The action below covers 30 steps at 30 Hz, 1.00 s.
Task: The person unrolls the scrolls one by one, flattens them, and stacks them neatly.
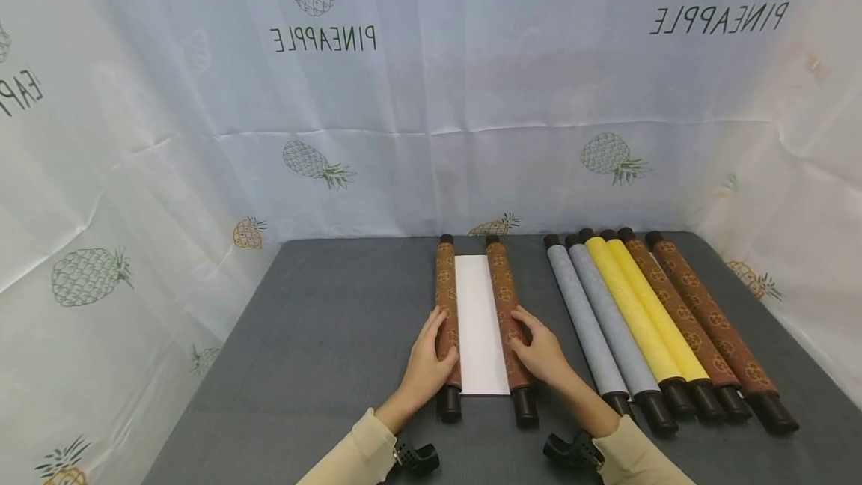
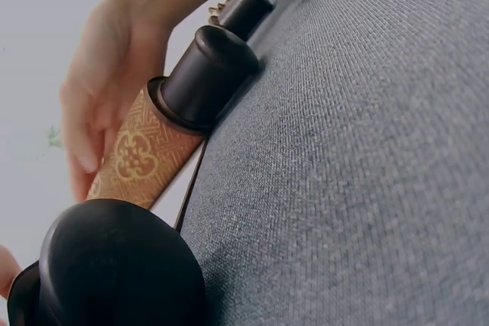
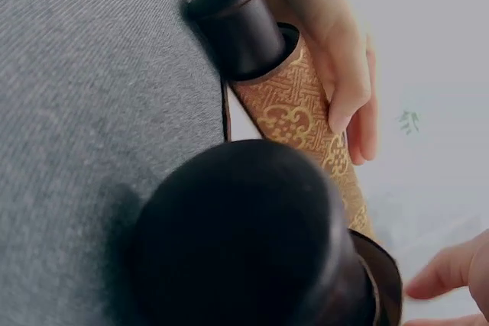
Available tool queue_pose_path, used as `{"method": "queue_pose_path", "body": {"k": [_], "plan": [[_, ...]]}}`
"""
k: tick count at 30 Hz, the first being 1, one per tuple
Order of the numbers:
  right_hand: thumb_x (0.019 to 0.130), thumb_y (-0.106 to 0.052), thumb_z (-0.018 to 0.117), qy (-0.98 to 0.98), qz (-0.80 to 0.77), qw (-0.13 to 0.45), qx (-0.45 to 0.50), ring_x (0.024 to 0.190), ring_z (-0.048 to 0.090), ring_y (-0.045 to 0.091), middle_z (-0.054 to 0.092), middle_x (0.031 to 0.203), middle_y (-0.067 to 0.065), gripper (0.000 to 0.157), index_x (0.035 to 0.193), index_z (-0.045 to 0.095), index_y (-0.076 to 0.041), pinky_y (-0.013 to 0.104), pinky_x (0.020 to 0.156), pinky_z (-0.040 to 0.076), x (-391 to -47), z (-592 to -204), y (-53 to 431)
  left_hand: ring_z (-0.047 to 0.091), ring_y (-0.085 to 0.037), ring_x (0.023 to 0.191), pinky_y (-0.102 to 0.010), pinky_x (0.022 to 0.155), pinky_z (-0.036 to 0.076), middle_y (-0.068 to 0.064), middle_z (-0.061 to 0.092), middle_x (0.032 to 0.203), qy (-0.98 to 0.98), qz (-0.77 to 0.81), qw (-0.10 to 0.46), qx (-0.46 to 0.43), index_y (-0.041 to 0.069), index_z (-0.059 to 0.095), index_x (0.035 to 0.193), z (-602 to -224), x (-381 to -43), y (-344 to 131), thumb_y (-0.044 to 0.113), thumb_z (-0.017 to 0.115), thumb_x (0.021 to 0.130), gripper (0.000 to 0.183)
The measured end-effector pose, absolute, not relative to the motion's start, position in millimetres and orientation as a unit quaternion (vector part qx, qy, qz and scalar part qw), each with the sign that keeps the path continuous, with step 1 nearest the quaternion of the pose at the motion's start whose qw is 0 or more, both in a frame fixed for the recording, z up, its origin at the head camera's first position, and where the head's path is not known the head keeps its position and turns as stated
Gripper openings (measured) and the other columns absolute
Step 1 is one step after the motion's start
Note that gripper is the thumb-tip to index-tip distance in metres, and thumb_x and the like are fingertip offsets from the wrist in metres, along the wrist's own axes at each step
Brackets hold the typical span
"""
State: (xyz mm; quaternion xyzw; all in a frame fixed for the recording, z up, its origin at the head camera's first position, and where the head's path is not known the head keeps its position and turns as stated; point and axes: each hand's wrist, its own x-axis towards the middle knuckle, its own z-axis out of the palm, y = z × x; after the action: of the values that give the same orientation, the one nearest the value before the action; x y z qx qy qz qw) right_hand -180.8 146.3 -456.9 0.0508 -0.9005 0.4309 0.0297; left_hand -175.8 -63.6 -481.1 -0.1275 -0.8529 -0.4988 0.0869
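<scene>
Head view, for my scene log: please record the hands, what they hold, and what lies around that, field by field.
Left hand: holds left brown roller
Right hand: holds right brown roller
Between rollers: white sheet
Further right: two grey rolls, two yellow rolls, two brown rolls
Surface: dark grey tabletop
Backdrop: pineapple-print curtain

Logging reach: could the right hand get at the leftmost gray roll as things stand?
Probably yes: only bare tabletop shows between the right hand and the leftmost gray roll, which lies to its right. The hand holds a brown roller, though, so it would likely have to let go first.
</scene>
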Motion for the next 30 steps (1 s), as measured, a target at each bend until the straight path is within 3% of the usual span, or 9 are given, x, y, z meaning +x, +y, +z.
{"method": "queue_pose_path", "body": {"k": [6, 16, 23, 30], "plan": [[0.086, -0.014, 0.066, -0.905, 0.422, 0.02, 0.047, 0.137, 0.037, 0.047, 0.04, 0.148, 0.03, 0.06, 0.137, 0.045, 0.009, 0.057, 0.111, 0.035, -181.2, -456.5, 147.6, 0.028, -0.04, 0.146, -0.059, 0.112, 0.031, -0.021, 0.033, 0.156, -0.852, -0.502, 0.086, -0.121, -0.003, 0.04, 0.144, -481.0, -176.0, -65.4, 0.001, 0.055, 0.085, 0.061], [0.078, -0.006, 0.074, -0.905, 0.421, 0.027, 0.048, 0.135, 0.039, 0.049, 0.042, 0.146, 0.031, 0.068, 0.137, 0.044, 0.01, 0.057, 0.107, 0.038, -181.2, -457.0, 152.2, 0.029, -0.038, 0.146, -0.058, 0.111, 0.032, -0.019, 0.032, 0.156, -0.85, -0.51, 0.07, -0.11, -0.003, 0.039, 0.144, -481.4, -176.7, -70.0, 0.002, 0.05, 0.087, 0.059], [0.078, 0.001, 0.068, -0.893, 0.448, 0.023, 0.037, 0.138, 0.035, 0.048, 0.039, 0.148, 0.031, 0.064, 0.136, 0.045, 0.01, 0.057, 0.11, 0.035, -180.0, -457.6, 154.0, 0.035, -0.041, 0.142, -0.058, 0.11, 0.034, -0.023, 0.035, 0.154, -0.857, -0.504, 0.066, -0.091, -0.006, 0.039, 0.143, -481.8, -177.6, -72.5, 0.005, 0.05, 0.087, 0.058], [0.078, 0.002, 0.058, -0.893, 0.45, 0.018, 0.023, 0.141, 0.031, 0.047, 0.035, 0.151, 0.03, 0.063, 0.138, 0.043, 0.008, 0.058, 0.112, 0.032, -179.8, -456.8, 152.9, 0.035, -0.044, 0.141, -0.058, 0.112, 0.033, -0.029, 0.033, 0.153, -0.868, -0.487, 0.059, -0.077, -0.011, 0.036, 0.143, -479.5, -178.9, -72.7, 0.016, 0.062, 0.09, 0.065]]}}
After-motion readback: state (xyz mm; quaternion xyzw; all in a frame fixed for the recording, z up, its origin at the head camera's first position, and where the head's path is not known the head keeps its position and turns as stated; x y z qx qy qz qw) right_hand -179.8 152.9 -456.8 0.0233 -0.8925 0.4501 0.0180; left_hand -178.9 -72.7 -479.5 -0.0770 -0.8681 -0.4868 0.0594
